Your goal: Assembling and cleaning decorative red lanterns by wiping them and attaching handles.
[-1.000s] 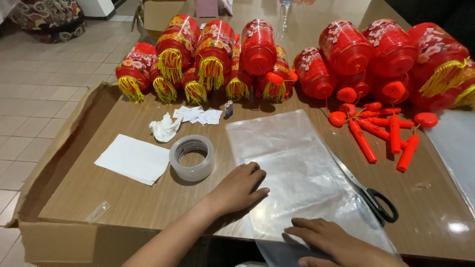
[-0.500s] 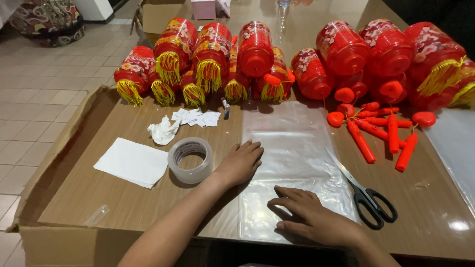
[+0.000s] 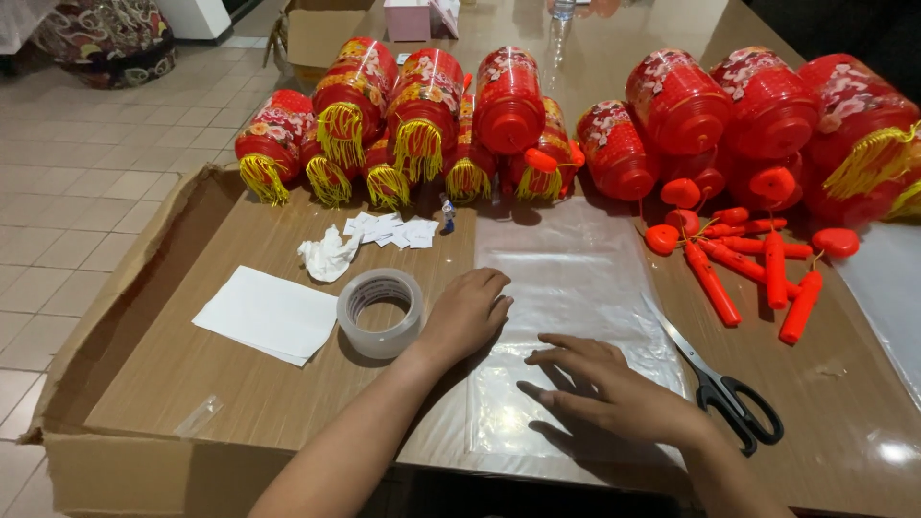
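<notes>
Clear plastic sheet (image 3: 576, 288), thin, limp and slippery, lies flat under both open palms, left hand (image 3: 467, 312) and right hand (image 3: 609, 393), likely best lifted by an edge.

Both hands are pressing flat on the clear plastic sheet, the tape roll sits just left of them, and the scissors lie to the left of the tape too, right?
Not quite: the head view shows the scissors right of the clear plastic sheet, beside the right hand. The tape roll does sit by the left hand.

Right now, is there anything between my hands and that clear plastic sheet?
No. The left hand rests on the left edge of the clear plastic sheet, and the right hand lies flat on it. Nothing visible is between them.
</notes>
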